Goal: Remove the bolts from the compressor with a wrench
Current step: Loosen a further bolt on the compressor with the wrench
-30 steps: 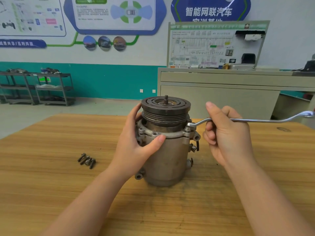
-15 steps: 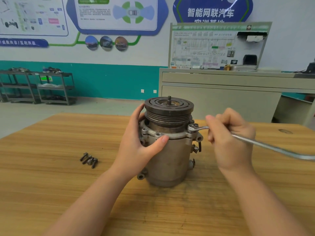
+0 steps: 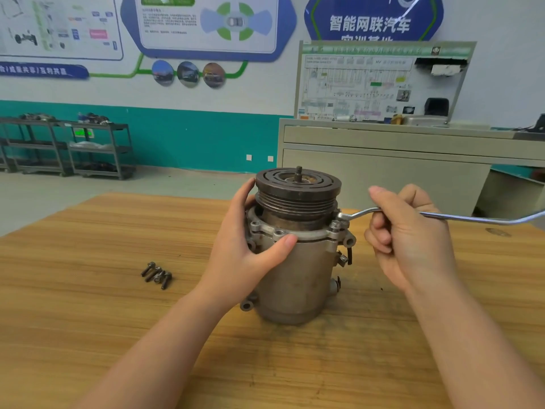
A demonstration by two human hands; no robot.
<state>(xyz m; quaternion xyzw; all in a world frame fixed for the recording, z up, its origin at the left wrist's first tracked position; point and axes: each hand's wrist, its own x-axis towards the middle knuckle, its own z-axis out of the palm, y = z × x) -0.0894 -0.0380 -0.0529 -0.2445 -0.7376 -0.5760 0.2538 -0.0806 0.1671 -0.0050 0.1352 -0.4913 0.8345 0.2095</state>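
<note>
A grey metal compressor (image 3: 298, 278) stands upright on the wooden table (image 3: 88, 305), its dark pulley on top. My left hand (image 3: 244, 252) grips its left side, thumb across the front of the flange. A long silver ring wrench (image 3: 472, 218) has its ring end on a bolt (image 3: 339, 221) at the flange's right side. My right hand (image 3: 410, 240) grips the wrench shaft close to that end. Several removed bolts (image 3: 156, 274) lie together on the table to the left of the compressor.
A beige cabinet (image 3: 398, 160) with a wiring-diagram panel stands behind the table. Dark metal shelf carts (image 3: 67, 149) line the teal wall at the far left. The wrench handle reaches past the right edge of the view.
The wrench handle swung toward me and then back away, to about where it was a second ago. My left hand kept its hold on the compressor.
</note>
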